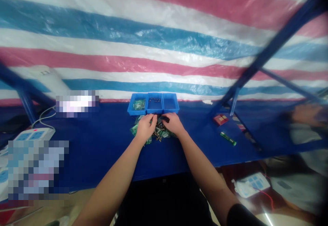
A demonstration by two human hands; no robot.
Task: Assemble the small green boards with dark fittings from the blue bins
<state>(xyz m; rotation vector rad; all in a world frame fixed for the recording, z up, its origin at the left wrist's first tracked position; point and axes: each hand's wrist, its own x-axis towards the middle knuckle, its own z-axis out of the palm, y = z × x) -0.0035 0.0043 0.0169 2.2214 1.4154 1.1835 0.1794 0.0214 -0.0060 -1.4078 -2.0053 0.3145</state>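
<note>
Both my hands rest on a pile of small green circuit boards and dark parts (156, 132) on the blue table (102, 144). My left hand (145, 126) has its fingers curled over the pile's left side. My right hand (173, 122) is closed around a small black part (166, 119). What the left fingers hold is hidden. Just behind the pile stand three joined blue bins (153, 103); the left one holds green boards, the middle one dark small parts.
A white power strip (30, 135) with cables lies at the left. A red box (220, 119) and a green stick-like item (228, 138) lie to the right. Blue frame bars (256, 62) cross the right side. Another person sits blurred at far right (304, 116). A striped tarp (153, 41) hangs behind.
</note>
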